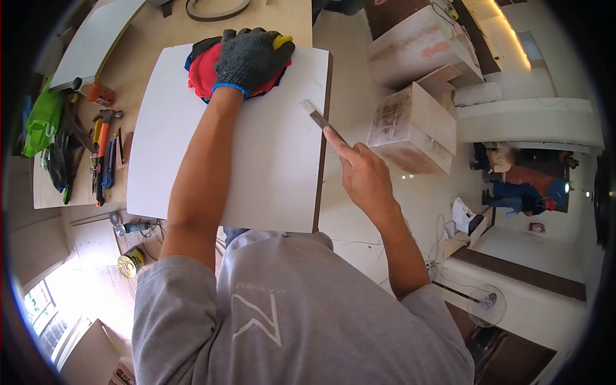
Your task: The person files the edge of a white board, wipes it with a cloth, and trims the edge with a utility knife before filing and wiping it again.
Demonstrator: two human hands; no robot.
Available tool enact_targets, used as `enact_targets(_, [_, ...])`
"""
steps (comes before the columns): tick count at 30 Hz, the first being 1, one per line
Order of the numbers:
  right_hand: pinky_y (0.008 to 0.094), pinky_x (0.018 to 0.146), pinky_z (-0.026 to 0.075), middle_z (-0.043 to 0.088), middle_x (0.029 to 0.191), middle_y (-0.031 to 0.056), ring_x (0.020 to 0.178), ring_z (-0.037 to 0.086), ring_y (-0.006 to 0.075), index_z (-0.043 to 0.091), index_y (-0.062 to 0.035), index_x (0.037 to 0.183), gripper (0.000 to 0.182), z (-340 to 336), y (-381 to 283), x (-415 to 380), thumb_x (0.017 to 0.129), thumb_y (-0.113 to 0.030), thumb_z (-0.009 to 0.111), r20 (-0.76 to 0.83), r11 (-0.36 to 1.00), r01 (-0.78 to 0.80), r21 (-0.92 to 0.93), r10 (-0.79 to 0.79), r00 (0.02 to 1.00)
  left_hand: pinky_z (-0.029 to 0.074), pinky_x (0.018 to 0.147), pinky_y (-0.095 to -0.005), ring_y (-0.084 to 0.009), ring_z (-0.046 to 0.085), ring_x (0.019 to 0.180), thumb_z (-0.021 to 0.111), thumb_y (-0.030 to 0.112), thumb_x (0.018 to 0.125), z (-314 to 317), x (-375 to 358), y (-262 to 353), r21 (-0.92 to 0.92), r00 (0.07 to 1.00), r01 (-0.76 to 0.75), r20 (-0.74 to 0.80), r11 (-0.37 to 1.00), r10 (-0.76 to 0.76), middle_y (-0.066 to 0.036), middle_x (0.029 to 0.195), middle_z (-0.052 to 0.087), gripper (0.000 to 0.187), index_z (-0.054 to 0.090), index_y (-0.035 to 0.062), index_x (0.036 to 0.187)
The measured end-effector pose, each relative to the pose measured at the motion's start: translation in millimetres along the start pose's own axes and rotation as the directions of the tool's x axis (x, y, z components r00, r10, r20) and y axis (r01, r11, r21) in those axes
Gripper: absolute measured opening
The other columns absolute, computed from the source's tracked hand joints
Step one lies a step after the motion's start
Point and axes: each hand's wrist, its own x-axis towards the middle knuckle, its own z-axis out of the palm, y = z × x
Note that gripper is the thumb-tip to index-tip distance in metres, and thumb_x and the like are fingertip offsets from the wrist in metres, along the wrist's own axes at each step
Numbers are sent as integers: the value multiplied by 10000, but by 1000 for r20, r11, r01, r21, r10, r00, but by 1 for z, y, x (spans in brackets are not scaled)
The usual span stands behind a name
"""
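Note:
My left hand [253, 59], in a dark grey knit glove with a blue cuff, rests with curled fingers on a bundled red and black cloth [202, 72]. A yellow piece [282, 42] pokes out by its fingers; the rest of it is hidden. The cloth lies at the far end of a white board [256, 151] with a dark edge band along its right side. Bare, my right hand [366, 176] is closed around a flat metal scraper blade [314, 115], index finger stretched along it. The blade's pale tip is over the board near the right edge.
On the wooden workbench [151, 29] at left lie a hammer [102, 131], pliers, an orange bottle [99, 94] and a green bag [45, 125]. A coil of edge banding [218, 8] sits at the back. Whitish boxes [410, 128] and a fan [486, 305] stand right; people are beyond.

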Motion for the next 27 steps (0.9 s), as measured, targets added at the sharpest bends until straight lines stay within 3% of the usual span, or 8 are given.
enact_targets(6, [455, 535, 494, 484, 745, 104, 551, 547, 308, 519, -365, 1554, 671, -20, -30, -90, 963, -56, 593, 224, 994, -60, 96, 37, 974, 415, 1009, -498, -359, 668, 1060, 566, 498, 983, 3, -1, -3, -3, 1000, 11, -2, 1000, -11, -141, 1104, 752, 462, 783, 113, 1116])
enact_targets(8, [445, 519, 490, 476, 743, 97, 538, 538, 303, 525, -371, 1549, 672, -18, -31, -90, 961, -53, 592, 224, 998, -65, 18, 59, 973, 414, 1010, -497, -361, 667, 1059, 563, 500, 980, 3, 1, 2, 10, 1000, 3, 6, 1000, -4, -141, 1101, 753, 462, 783, 117, 1113])
enact_targets(11, [451, 546, 501, 479, 759, 116, 563, 559, 309, 528, -388, 1542, 676, -2, -11, -26, 958, -53, 591, 22, 998, -22, 55, 21, 1000, 409, 1015, -497, -362, 666, 1059, 556, 501, 978, -2, 2, 0, 6, 1000, 10, 23, 1000, -10, -138, 1097, 755, 464, 784, 119, 1111])
enact_targets(15, [452, 583, 519, 528, 819, 147, 590, 579, 335, 522, -371, 1547, 665, -20, -30, -73, 962, -60, 583, 266, 997, -79, 8, 74, 961, 401, 1016, -506, -366, 662, 1054, 551, 495, 978, 2, 2, 1, -6, 1000, -9, 7, 1000, 9, -132, 1096, 758, 463, 783, 121, 1121])
enact_targets(16, [458, 588, 524, 530, 817, 150, 595, 583, 343, 516, -367, 1552, 667, -16, -27, -90, 961, -66, 586, 149, 994, 11, 106, -27, 989, 399, 1016, -509, -367, 661, 1053, 550, 492, 979, 1, 1, -1, -6, 1000, -12, -14, 1000, 12, -131, 1097, 758, 460, 783, 122, 1124])
enact_targets(19, [479, 596, 529, 556, 815, 161, 610, 595, 361, 525, -351, 1547, 644, -11, -17, -53, 967, -76, 589, 159, 998, -67, -21, 70, 985, 398, 1021, -503, -367, 659, 1064, 550, 492, 979, -7, 1, 5, -5, 998, 28, 55, 1000, -28, -131, 1106, 757, 460, 784, 128, 1134])
enact_targets(23, [499, 587, 507, 556, 770, 164, 612, 599, 371, 554, -333, 1522, 582, 1, 5, 16, 998, -80, 575, -64, 999, 18, 32, -16, 998, 395, 1033, -500, -356, 654, 1090, 556, 490, 979, -12, 0, 6, -30, 998, 28, 64, 999, -26, -133, 1121, 752, 457, 783, 133, 1151])
enact_targets(27, [494, 603, 516, 538, 741, 144, 608, 596, 367, 552, -354, 1532, 610, -11, -10, -49, 992, -72, 586, 149, 994, -64, 84, 51, 988, 392, 1035, -489, -342, 656, 1084, 569, 483, 975, -5, 3, -1, 10, 999, 39, 31, 999, -39, -126, 1107, 754, 450, 782, 130, 1155])
